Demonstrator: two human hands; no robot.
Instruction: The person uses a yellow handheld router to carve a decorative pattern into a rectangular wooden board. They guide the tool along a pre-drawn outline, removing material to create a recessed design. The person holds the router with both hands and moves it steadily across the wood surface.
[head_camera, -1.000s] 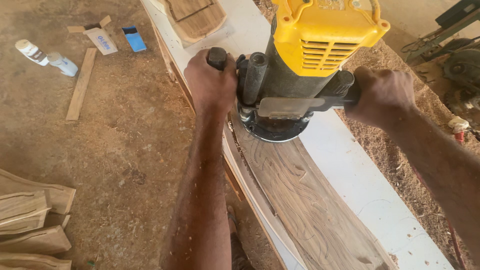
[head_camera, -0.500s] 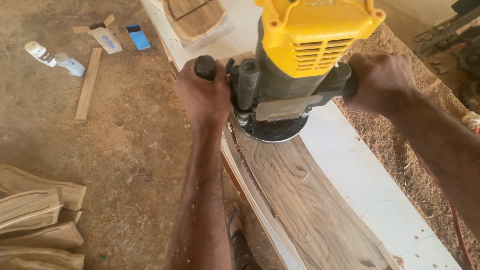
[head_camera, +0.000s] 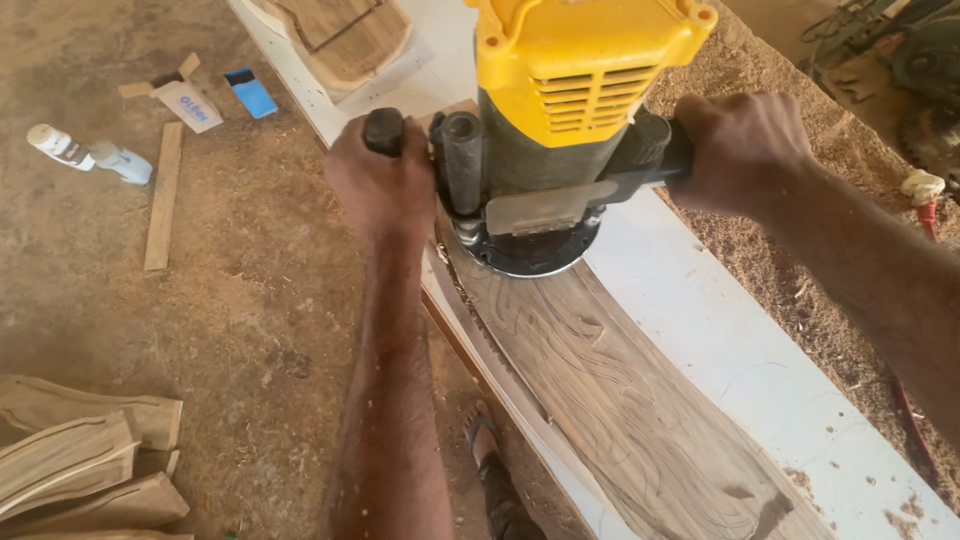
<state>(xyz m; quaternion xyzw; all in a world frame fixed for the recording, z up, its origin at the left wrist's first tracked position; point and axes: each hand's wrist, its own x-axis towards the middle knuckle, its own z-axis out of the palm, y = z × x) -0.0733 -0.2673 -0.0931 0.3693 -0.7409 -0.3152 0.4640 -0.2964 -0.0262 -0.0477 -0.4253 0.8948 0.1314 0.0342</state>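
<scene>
Sawdusty dirt floor around a white bench (head_camera: 700, 300). Both fists clamped on the router (head_camera: 560, 130) handles, left hand (head_camera: 380, 185) and right hand (head_camera: 745, 150); its round base sits on a grainy curved plank (head_camera: 620, 400). Bit's hidden.

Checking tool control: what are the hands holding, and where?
Both hold the yellow router: left hand on its left black handle, right hand on its right handle.

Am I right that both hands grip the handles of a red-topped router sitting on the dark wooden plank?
Not quite: the head view shows the router has a yellow top, not red. The left hand and right hand do grip its side handles, and it sits on the dark wooden plank.
</scene>
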